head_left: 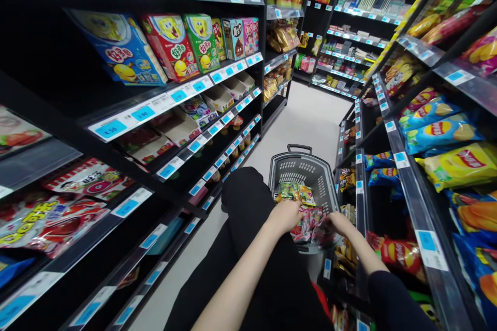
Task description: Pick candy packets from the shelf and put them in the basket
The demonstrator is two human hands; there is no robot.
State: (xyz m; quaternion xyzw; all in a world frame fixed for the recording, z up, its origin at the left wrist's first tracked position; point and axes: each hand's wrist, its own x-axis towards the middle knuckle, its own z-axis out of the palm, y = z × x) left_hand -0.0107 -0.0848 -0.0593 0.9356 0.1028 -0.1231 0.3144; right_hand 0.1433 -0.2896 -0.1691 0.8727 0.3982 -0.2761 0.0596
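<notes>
A grey plastic shopping basket [276, 168] stands on the floor in front of my knees, with its black handle at the far side. Inside lie small green and yellow snack packets [308, 195] and, nearer to me, pink-red candy packets [307, 225]. My left hand [288, 215] reaches into the basket from the left, its fingers curled down at the packets; what they hold is hidden. At the basket's right side, my right hand [337, 221] has its fingers closed at the edge of the pink-red packets, seemingly gripping one.
Left shelves hold snack boxes, such as a red box [171, 46] and a blue box [124, 54]. Bags of chips, including a yellow bag [462, 165], fill the right shelves [402, 158] close to the basket. The pale aisle floor [310, 108] runs on to a back shelf.
</notes>
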